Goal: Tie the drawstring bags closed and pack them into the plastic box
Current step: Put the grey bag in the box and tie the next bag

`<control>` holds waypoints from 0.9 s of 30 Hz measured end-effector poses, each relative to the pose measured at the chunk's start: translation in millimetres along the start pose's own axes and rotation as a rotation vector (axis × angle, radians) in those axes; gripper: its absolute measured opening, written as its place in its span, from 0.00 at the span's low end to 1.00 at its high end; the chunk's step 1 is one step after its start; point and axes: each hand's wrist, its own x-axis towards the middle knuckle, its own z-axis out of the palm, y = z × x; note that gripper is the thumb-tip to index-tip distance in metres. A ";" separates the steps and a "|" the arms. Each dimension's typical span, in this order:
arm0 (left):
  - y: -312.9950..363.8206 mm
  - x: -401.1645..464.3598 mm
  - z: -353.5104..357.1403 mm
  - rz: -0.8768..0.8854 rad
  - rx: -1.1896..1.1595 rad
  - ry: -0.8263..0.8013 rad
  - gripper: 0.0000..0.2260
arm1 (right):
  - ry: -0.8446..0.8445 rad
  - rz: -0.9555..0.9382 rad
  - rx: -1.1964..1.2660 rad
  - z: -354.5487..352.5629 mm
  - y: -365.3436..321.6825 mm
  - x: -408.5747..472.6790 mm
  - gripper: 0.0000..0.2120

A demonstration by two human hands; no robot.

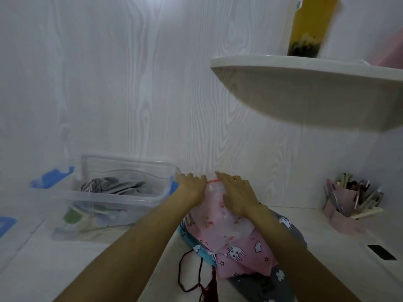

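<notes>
Centre of frame: left hand [192, 184] and right hand [236, 192] both lie on a translucent bag [214, 205] with a red strip along its top edge. Fingers of each hand straight, flat against the bag; neither grip closed round anything.

The bag sits on top of a pile of drawstring bags [244, 251] at lower centre: pink, blue and grey prints. Dark red drawstring [189, 277] trails loose on the white surface [109, 264] just left of the pile.

Plastic box [122, 192] at centre left, near the left hand, open, with grey bags [117, 186] inside.

Pink holder [346, 212] with brushes at right. Shelf [316, 90] at upper right carries a yellow bottle [309, 27].
</notes>
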 end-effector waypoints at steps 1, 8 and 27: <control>0.8 3.2 1.5 -0.012 0.032 0.002 0.23 | 0.031 -0.007 -0.054 1.9 1.8 2.1 0.34; 5.6 -5.3 -9.1 0.035 0.099 0.370 0.09 | 0.255 0.030 0.084 -8.1 18.1 -2.7 0.18; -9.2 -76.3 -4.0 -0.049 -0.520 0.604 0.10 | 0.253 0.108 0.622 -67.2 26.7 -77.2 0.08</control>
